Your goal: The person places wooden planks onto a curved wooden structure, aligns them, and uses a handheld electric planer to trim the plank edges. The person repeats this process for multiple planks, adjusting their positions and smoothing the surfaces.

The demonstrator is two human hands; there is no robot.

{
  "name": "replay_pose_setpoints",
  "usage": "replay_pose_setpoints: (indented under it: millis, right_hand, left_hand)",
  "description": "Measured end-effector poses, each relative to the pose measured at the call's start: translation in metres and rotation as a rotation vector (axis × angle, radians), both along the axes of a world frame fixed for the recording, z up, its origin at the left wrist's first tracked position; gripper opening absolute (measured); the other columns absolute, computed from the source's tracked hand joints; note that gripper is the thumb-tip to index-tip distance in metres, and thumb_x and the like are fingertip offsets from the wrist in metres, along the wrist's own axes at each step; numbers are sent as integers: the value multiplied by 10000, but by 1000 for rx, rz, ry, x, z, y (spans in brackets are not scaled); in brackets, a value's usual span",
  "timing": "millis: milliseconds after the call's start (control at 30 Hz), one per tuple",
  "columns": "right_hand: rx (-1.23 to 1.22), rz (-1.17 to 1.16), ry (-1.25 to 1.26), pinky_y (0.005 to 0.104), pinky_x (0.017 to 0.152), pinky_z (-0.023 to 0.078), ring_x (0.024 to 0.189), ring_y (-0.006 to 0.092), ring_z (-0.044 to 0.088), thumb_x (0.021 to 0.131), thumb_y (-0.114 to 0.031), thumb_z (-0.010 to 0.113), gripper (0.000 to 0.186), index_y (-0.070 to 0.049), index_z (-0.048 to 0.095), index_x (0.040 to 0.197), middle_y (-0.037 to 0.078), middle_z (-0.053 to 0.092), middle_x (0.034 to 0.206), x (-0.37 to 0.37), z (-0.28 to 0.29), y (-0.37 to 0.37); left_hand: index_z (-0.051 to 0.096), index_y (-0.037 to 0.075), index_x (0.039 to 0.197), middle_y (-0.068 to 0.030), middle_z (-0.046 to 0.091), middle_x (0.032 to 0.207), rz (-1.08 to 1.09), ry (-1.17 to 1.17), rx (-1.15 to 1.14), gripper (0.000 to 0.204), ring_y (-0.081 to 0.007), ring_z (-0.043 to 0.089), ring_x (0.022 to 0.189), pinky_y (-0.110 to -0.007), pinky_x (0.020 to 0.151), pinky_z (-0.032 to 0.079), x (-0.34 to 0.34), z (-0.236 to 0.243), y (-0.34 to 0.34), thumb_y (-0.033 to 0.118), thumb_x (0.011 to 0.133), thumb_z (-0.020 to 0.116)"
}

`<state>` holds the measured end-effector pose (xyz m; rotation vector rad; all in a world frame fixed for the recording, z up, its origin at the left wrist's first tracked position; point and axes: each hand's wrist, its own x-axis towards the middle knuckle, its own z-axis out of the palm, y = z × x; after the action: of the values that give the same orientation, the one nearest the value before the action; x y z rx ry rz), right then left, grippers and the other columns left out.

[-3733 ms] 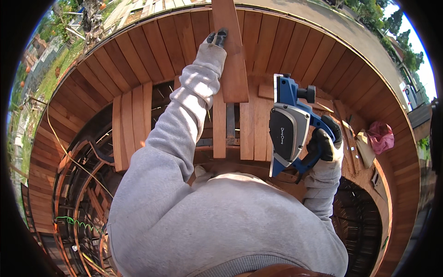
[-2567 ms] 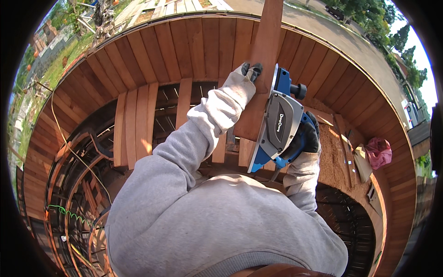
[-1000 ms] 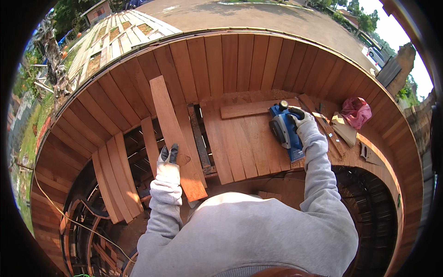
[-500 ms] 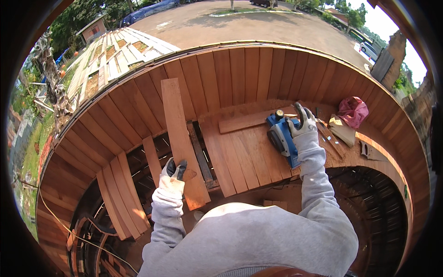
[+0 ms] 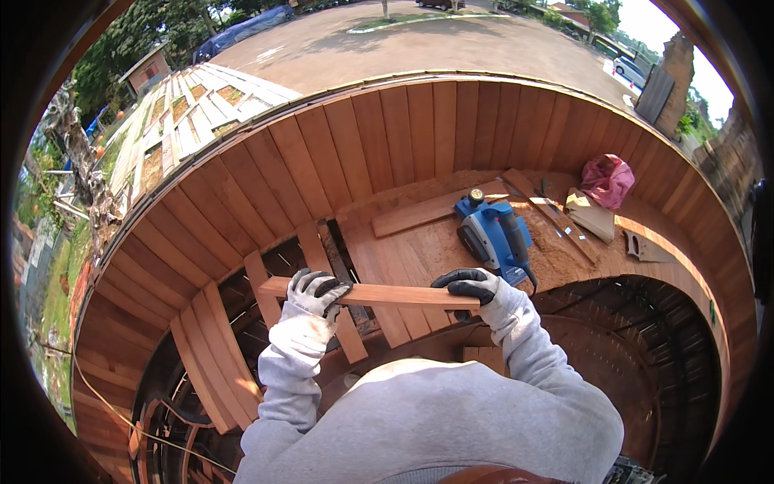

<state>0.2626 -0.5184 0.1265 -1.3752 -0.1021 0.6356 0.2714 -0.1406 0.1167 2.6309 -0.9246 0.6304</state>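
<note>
Walling (image 5: 435,129) of upright reddish boards curves beyond flat boards (image 5: 389,262), across whose near side a wooden plank (image 5: 395,296) is held up on edge. A blue planer (image 5: 490,234) rests on the flat boards near the plank's right end; the left hand (image 5: 316,292) curls half-closed over its top edge toward the left end, the right hand (image 5: 472,285) clasps the right end.

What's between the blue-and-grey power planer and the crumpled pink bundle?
From the planer to the bundle: loose brown sawdust, narrow brown wooden strips, then a flat beige piece, material unclear. Shows in the head view.
</note>
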Motion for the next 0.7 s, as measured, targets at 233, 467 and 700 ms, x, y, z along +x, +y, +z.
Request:
replay_pose_setpoints:
  millis: [233,467,700]
  right_hand:
    - [-622,196,-92,388,1128,389,1329,311,508,790,-507,753,829,-114,490,1471,164,535,1444,-44,-3,51]
    - [-816,-35,-270,406,1141,382,1367,349,458,783,-484,786,867,-73,449,1468,205,503,1448,-69,-32,97]
    - [-870,-282,-272,392,1109,423,1321,363,500,745,-393,846,872,-51,461,1449,204,524,1422,-89,-61,130]
  left_hand:
    - [727,241,1137,-5,662,1193,31,-28,69,495,-243,559,1234,-540,1198,280,10,-7,-9,55,679,737]
    - [678,201,1233,-82,590,1328,35,-2,11,553,-323,457,1343,-535,1195,262,26,-32,-9,77,699,751]
    - [450,116,1468,-183,421,1468,290,101,-374,822,-394,376,1385,-498,1167,311,14,-63,8,163,733,815]
